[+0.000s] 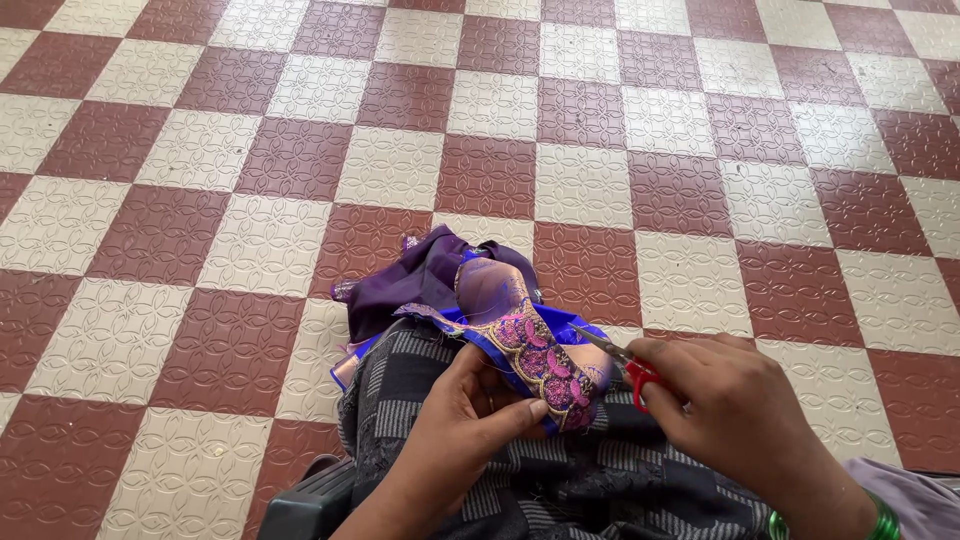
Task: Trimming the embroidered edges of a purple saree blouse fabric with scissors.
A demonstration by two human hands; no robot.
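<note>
— What's in your left hand (470,425)?

— The embroidered band (540,355), pink and gold on a blue edge. My thumb sits on top near its lower end, fingers curled beneath, so that grip is pinching the band tight.

— And the right?

— My right hand (735,405) holds small scissors (620,362) with red handles. Fingers are closed around the handles; the thin blades point left and the tips sit right at the band's blue edge. I can't tell whether the blades are apart or together.

— Where does the cloth lie?

— The band runs up from my left thumb into a bunched purple cloth (420,280), and that heap rests half on my lap, half on the floor (200,230), which is red and cream checked tile. Under both hands is a dark striped fabric (600,470) over my knees.

— Anything on the wrist?

— Green bangles (880,522) on the right, at the bottom edge of view.
</note>
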